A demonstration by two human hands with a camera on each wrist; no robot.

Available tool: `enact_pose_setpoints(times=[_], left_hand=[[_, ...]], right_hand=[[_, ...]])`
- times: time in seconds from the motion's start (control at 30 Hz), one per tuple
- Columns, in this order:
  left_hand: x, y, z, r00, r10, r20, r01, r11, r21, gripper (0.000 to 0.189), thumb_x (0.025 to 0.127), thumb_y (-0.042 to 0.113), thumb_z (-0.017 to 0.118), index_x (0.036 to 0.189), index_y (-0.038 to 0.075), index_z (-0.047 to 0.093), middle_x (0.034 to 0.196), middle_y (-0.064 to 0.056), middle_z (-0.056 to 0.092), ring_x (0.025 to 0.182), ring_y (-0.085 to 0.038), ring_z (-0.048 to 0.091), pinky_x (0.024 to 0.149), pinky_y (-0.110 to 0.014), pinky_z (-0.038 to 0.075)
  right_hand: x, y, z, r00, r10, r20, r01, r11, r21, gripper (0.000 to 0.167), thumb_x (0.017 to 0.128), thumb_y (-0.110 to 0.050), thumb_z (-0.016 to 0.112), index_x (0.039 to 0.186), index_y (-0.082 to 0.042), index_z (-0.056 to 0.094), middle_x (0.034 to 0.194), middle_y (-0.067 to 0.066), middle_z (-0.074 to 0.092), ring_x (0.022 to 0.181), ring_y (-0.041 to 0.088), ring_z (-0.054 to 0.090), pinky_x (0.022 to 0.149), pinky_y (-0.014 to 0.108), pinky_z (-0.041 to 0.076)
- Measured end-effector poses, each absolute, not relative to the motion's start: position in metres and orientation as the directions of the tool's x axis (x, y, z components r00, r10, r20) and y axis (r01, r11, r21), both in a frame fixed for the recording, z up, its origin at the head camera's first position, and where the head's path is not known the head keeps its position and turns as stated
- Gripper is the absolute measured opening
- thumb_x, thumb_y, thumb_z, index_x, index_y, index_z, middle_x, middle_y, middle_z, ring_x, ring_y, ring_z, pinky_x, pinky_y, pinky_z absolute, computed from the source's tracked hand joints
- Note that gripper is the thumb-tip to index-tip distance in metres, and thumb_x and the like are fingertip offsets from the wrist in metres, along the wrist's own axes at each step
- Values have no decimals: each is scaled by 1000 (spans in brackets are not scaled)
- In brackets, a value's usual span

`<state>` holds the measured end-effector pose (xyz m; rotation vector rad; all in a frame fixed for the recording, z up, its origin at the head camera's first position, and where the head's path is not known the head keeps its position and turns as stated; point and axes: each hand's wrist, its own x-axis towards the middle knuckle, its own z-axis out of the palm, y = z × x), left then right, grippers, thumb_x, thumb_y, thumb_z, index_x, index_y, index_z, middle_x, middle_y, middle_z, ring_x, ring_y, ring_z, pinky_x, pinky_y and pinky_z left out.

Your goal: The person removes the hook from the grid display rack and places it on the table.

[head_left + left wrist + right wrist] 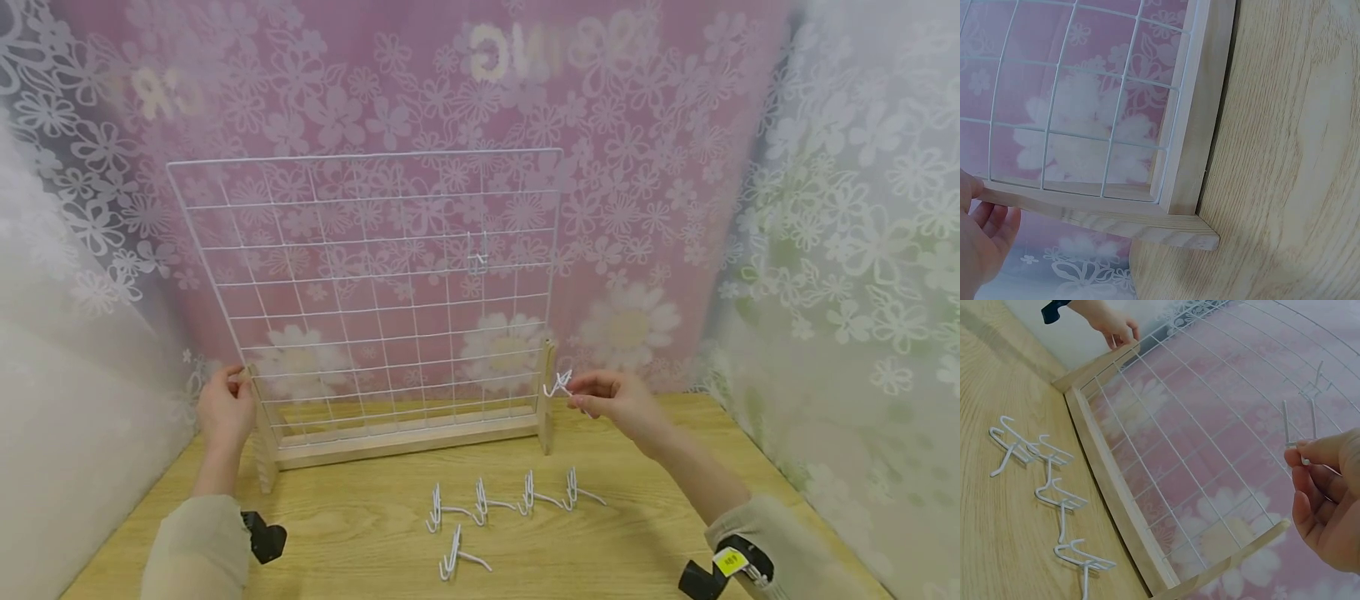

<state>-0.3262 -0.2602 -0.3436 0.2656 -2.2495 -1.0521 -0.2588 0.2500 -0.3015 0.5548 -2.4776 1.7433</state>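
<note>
A white wire grid panel (375,275) stands upright in a wooden base (420,440). My left hand (227,412) grips the top of the base's left post (1104,222), thumb on one side and fingers on the other. Between thumb and fingertips, my right hand (618,404) pinches a white wire hook (558,383) just right of the panel's right post (547,400). In the right wrist view, the two prongs of this hook (1286,422) point up in front of the grid. Another white hook (477,260) hangs on the upper right of the grid.
Several loose white hooks lie on the wooden table in front of the base: a row ending at the right with one hook (573,490), and a single hook (457,554) nearer me. A pink floral curtain (637,208) hangs behind; pale walls (862,333) flank the table.
</note>
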Motion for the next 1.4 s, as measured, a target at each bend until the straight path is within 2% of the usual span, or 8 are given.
enact_pose_setpoints(times=[0.27,0.4,0.53,0.73,0.93,1.13,1.27,1.4], left_hand=[[-327,-260,-346,-777,-430,460,70,666,742,32,93,4,44,122,-7,49,93,-27,53,84,-39,49,72,-48,37],[-327,-260,-346,-777,-427,462,73,667,741,32,93,4,44,122,-7,49,93,-27,52,84,-40,49,72,-48,37],[-327,-260,-346,-778,-428,460,73,665,743,32,93,4,44,122,-8,48,93,-28,52,84,-40,49,72,-49,37],[-327,-261,-345,-778,-422,465,84,665,742,32,92,3,43,122,-9,48,94,-29,53,84,-40,50,73,-49,39],[-327,-259,-344,-786,-417,456,82,660,747,32,92,3,43,122,-8,48,95,-28,52,86,-40,49,73,-48,39],[-328,-260,-344,-790,-419,448,79,655,751,33,93,4,42,123,-8,48,97,-29,52,88,-40,49,74,-48,38],[-330,-261,-345,-784,-419,458,81,663,745,33,93,4,42,123,-8,48,96,-29,53,87,-40,50,73,-47,38],[-331,-262,-344,-781,-425,457,77,661,746,33,93,4,43,123,-8,49,95,-28,53,85,-39,50,71,-45,38]], right_hand=[[-250,250,-315,-930,-322,177,-301,391,-870,28,87,-13,63,108,6,61,94,16,65,78,14,60,64,27,47],[-246,248,-325,-921,-369,125,-281,406,-870,28,87,-17,64,106,3,63,91,15,63,76,17,57,65,29,47],[-245,242,-337,-907,-407,105,-290,426,-857,27,86,-23,66,103,-3,65,91,12,63,80,20,58,69,30,48],[-243,235,-357,-873,-479,95,-314,401,-861,19,87,-15,64,101,-3,65,94,13,63,87,25,60,76,29,50],[-240,228,-375,-851,-521,64,-288,362,-887,17,86,-7,63,100,3,65,92,12,63,84,21,60,74,26,49],[-239,220,-392,-840,-541,37,-270,358,-894,14,86,-5,63,97,4,65,92,17,64,83,25,62,72,31,51],[-240,216,-402,-824,-566,24,-276,363,-890,11,85,-4,63,93,2,66,86,12,65,78,20,61,69,32,51],[-242,212,-412,-809,-588,19,-270,343,-900,11,84,-2,63,93,3,66,82,11,64,73,14,59,64,24,49]])
